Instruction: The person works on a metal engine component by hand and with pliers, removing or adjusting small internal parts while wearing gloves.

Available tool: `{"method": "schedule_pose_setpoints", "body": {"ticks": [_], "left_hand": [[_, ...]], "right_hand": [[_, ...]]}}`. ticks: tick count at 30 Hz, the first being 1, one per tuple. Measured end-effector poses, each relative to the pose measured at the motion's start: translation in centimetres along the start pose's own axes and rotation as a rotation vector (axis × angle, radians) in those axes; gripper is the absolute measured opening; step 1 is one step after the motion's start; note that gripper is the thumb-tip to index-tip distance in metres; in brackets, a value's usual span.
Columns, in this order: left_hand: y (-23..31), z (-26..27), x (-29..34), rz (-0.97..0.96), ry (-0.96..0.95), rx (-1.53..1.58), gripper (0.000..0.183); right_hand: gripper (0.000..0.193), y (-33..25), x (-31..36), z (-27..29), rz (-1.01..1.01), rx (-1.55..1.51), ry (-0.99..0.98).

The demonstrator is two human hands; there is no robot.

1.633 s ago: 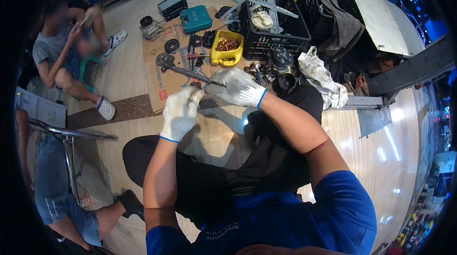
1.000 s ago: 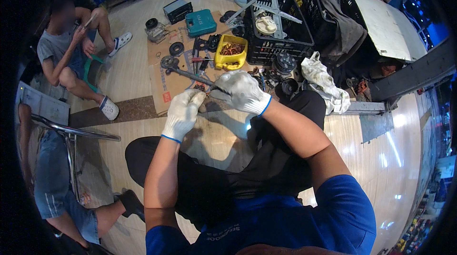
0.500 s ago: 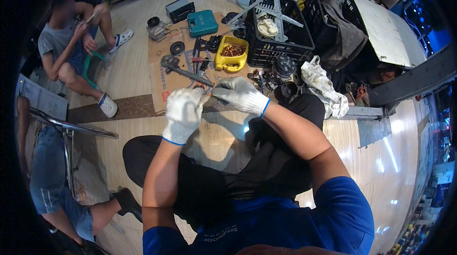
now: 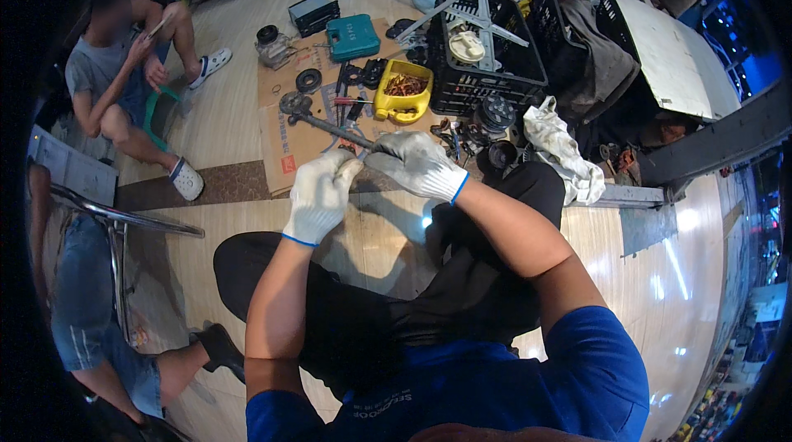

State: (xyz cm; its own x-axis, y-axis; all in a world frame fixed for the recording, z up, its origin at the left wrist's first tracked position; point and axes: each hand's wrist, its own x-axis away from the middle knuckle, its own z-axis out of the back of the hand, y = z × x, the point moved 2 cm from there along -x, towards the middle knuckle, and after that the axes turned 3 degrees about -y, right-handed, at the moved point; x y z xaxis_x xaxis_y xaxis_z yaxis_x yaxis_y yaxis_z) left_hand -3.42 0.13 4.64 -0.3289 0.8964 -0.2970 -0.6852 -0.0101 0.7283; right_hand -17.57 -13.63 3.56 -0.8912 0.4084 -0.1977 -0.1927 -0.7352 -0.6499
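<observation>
Left hand (image 4: 320,191): uncurling since the earlier frame, fingers reaching toward the right hand (image 4: 417,166).
Grip: both hands pinching narrow, in front of the yellow container (image 4: 419,103); anything held, I cannot tell.
Metal rod (image 4: 334,128): lying front-left of the container, long axis slanting, round head (image 4: 295,104) pointing far-left.
Textures: white gloves (image 4: 312,218) showing knit, cardboard (image 4: 274,134) lying flat.

A head-worn fisheye (very wide) looks down from near above both hands (image 4: 417,165).
</observation>
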Motion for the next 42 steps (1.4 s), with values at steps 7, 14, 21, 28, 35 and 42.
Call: {"method": "schedule_pose_setpoints", "body": {"ticks": [7,14,21,28,35,42], "left_hand": [[0.0,-0.1,0.3,-0.428,0.240,-0.333,0.014],[-0.1,-0.2,-0.7,0.033,0.075,0.049,0.024],[-3.6,-0.9,-0.2,0.487,-0.183,0.445,0.034],[0.1,-0.1,-0.1,-0.181,0.024,-0.073,0.017],[0.6,0.5,0.0,-0.435,0.091,-0.413,0.017],[0.4,-0.1,-0.2,-0.193,0.270,-0.103,0.021]], "right_hand": [[0.033,-0.3,-0.4,0.1,-0.220,-0.250,-0.175],[0.033,-0.8,0.3,0.5,0.067,0.085,0.171],[0.025,-1.3,0.7,-0.1,0.268,0.339,0.283],[0.022,0.1,0.2,0.2,-0.011,-0.103,-0.083],[0.031,0.5,0.6,-0.8,-0.338,-0.700,-0.261],[0.029,-0.9,0.5,0.0,-0.135,-0.230,-0.035]]}}
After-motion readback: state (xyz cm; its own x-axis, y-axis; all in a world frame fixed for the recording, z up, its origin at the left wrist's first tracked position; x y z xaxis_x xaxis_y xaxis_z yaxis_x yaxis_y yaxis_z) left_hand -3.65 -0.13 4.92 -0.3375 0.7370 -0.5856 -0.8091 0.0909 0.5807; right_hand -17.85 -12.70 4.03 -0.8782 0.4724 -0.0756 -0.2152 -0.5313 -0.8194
